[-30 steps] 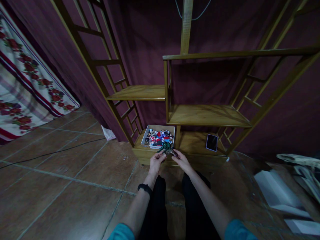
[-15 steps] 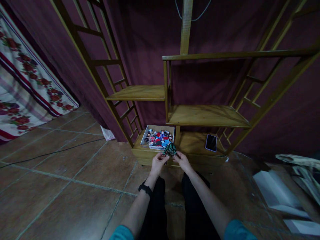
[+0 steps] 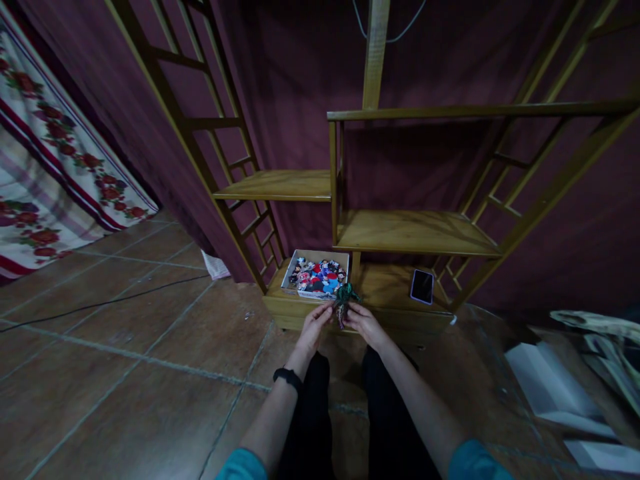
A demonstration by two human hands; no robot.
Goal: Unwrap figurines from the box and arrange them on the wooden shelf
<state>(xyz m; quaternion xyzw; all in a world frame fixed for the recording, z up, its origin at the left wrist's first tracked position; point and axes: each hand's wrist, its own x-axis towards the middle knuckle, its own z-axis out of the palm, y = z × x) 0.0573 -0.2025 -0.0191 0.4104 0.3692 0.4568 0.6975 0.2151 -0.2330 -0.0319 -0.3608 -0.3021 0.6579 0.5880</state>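
Observation:
Between my two hands is a small dark green figurine point(image 3: 345, 294) with a purplish lower part, held just in front of the low shelf. Its finer details are too small to make out. My left hand point(image 3: 316, 325) pinches it from the left, and my right hand point(image 3: 365, 321) grips it from the right. Right behind it, a shallow cardboard box point(image 3: 323, 256) rests on the bottom shelf, filled with several small colourful figures in red, blue, black and white. The figurine overlaps the box's near right corner in view.
A wooden shelf unit point(image 3: 417, 230) stands against a dark red curtain. On its bottom board lies a phone point(image 3: 422, 287), to the right. White boxes point(image 3: 553, 383) sit on the tiled floor at right. A black cable point(image 3: 115, 303) crosses the floor at left.
The green figurine has been turned in my fingers, so its purplish part now points down between my hands. Both hands stay in nearly the same place.

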